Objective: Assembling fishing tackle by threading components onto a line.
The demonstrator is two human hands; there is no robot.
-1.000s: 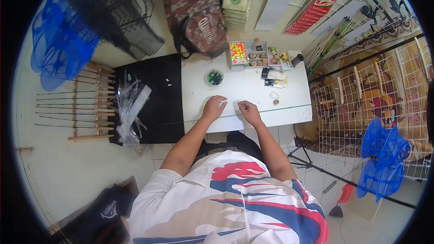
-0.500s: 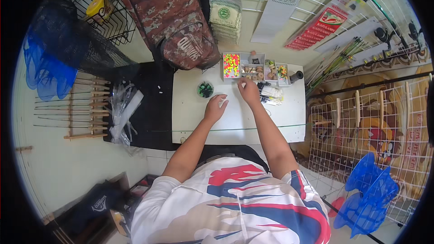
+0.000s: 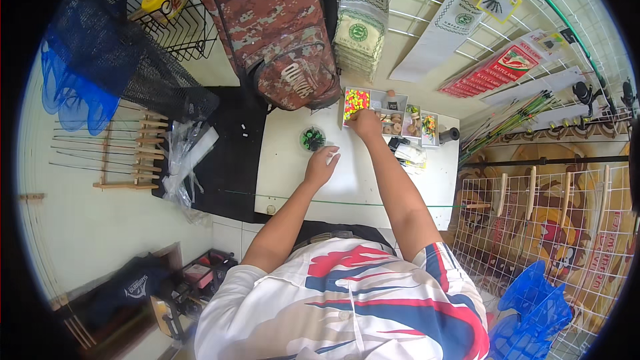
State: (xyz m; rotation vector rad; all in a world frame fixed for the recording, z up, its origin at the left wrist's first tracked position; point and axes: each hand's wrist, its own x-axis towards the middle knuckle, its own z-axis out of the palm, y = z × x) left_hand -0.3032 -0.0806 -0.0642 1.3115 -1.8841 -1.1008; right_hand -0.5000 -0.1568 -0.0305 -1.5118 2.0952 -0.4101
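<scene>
Close beside the tray (image 3: 379, 102) is a camouflage bag (image 3: 283, 33).

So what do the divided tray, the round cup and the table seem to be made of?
Tray: probably plastic, pale and plain, going by its thin, straight walls.
Cup: perhaps clear plastic or glass; its rim looks see-through, but it is too small to settle.
Table: smooth white top with a slight glare, maybe laminate or painted board.

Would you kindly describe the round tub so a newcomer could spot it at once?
Find the white table. On its left half, just beyond the left hand, sits the round tub. Its circular rim and green-and-black contents distinguish it from the rectangular trays.
</scene>
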